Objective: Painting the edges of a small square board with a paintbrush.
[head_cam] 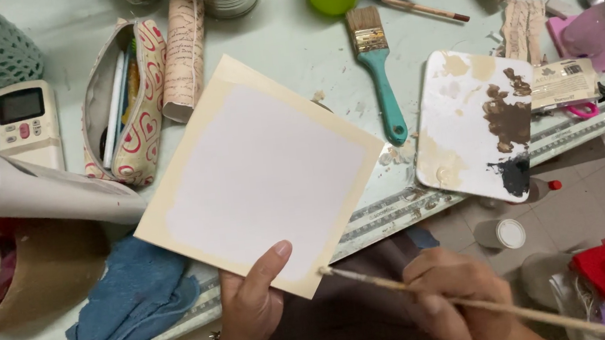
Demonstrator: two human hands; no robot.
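Left hand: the left hand (251,310) is pinching the bottom edge of a square cream card with a white painted middle (258,173), thumb on top, holding it up over the table edge.
Right hand: the right hand (457,298) is closing its fingers around a thin, pale wooden brush stick (481,302).
Brush tip: it is touching the card's bottom edge.
Table: a teal-handled flat paintbrush (379,68) is lying beside a white palette smeared with brown and black paint (476,123).
Cloth: a blue crumpled rag (132,296) is sitting near the left hand.
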